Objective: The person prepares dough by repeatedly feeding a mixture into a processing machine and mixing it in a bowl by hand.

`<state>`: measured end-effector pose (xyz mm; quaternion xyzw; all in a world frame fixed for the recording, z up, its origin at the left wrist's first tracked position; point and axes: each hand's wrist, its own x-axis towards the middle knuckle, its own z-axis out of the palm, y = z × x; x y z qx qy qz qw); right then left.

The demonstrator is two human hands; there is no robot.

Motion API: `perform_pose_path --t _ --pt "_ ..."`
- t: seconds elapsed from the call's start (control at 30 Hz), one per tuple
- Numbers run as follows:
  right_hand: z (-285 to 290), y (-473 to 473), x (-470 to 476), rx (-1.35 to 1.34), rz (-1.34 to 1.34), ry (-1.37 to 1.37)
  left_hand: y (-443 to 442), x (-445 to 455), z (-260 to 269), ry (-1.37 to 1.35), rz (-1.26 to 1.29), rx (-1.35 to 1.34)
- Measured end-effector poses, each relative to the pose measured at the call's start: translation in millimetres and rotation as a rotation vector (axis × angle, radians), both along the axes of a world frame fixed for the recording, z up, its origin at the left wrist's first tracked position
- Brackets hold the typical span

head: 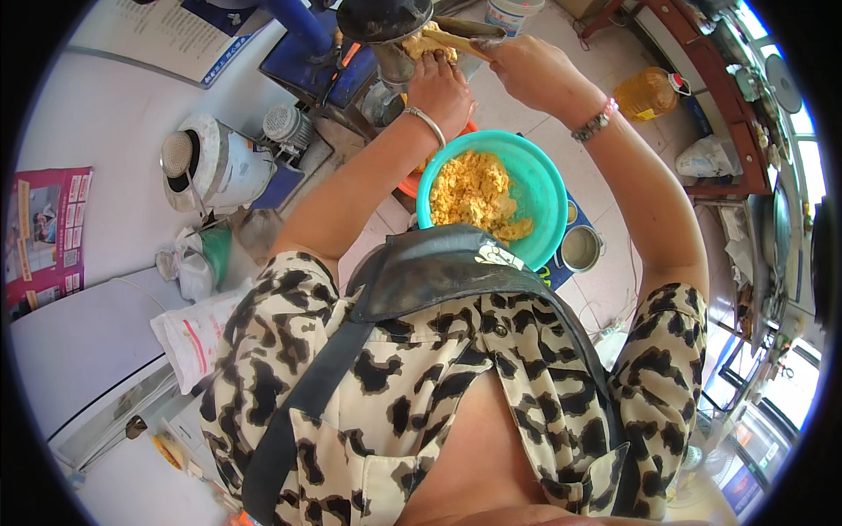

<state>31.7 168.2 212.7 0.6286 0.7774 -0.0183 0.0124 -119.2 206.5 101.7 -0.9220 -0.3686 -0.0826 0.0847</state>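
Observation:
My left hand reaches to the machine at the top, fingertips against a lump of yellow dough-like mash. Whether the fingers grip the lump or only press it is hidden. My right hand is closed around the end of a flat wooden stick, whose far end touches the mash. Just behind the stick is a dark metal trough-shaped piece. A black metal hopper stands above the mash. Below my hands, a turquoise basin holds crumbly yellow mash.
An orange basin is partly under the turquoise one. Pliers lie on the blue machine frame. A metal pot stands right of the basin. Farther right is an oil jug; at left are an electric motor and a white drum.

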Motion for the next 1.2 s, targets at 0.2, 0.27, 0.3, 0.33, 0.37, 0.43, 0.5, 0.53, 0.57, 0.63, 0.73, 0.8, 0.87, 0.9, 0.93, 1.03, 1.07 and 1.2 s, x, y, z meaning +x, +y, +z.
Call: perform_pose_path --t 0.2,0.27,0.3,0.33,0.37,0.43,0.5,0.53,0.57,0.63,0.73,0.8,0.87,0.9,0.93,1.03,1.07,1.2 --pt "14 -12 22 -0.017 -0.137 -0.013 -7 4 6 -0.001 0.012 -0.012" --pt "-1 -5 20 0.014 -0.111 0.054 -7 6 8 0.005 0.006 -0.009" --pt "-6 -1 18 0.026 -0.096 0.091 -8 6 6 0.001 0.001 -0.008" --pt "-7 4 18 0.005 -0.09 0.092 -8 6 4 -0.002 -0.004 -0.008" --pt "-6 8 17 -0.016 -0.085 0.092 -8 7 4 0.0 -0.005 -0.007" --pt "-10 15 18 -0.037 -0.073 0.097 -8 9 6 0.008 -0.012 -0.003" --pt "-14 17 23 -0.034 -0.049 0.103 -13 10 6 -0.007 -0.016 -0.002" --pt "-12 16 23 -0.036 -0.035 0.105 -16 10 7 -0.015 -0.016 0.001" --pt "-10 15 23 -0.038 -0.021 0.107 -20 11 9 -0.017 -0.008 0.006" --pt "-2 18 21 -0.057 0.012 0.086 -21 12 9 -0.017 0.002 0.017" --pt "6 19 16 -0.073 0.059 0.035 -22 15 12 0.008 0.008 0.013" --pt "1 22 17 -0.031 0.068 0.034 -22 17 13 0.017 0.004 0.016" --pt "-13 33 26 -0.035 0.098 -0.005 -23 19 12 0.021 0.001 0.018" --pt "-19 37 28 -0.036 0.119 -0.021 -23 18 11 0.025 0.005 0.019" --pt "-8 35 20 -0.056 0.179 -0.047 -22 18 10 0.028 0.01 0.02" --pt "9 34 12 -0.06 0.298 -0.109 -21 18 9 0.011 -0.006 0.035" --pt "-2 37 18 -0.027 0.306 -0.116 -20 19 7 0.011 -0.02 0.05" --pt "24 22 24 -0.043 0.227 -0.054 -9 16 7 0.014 -0.037 0.037"
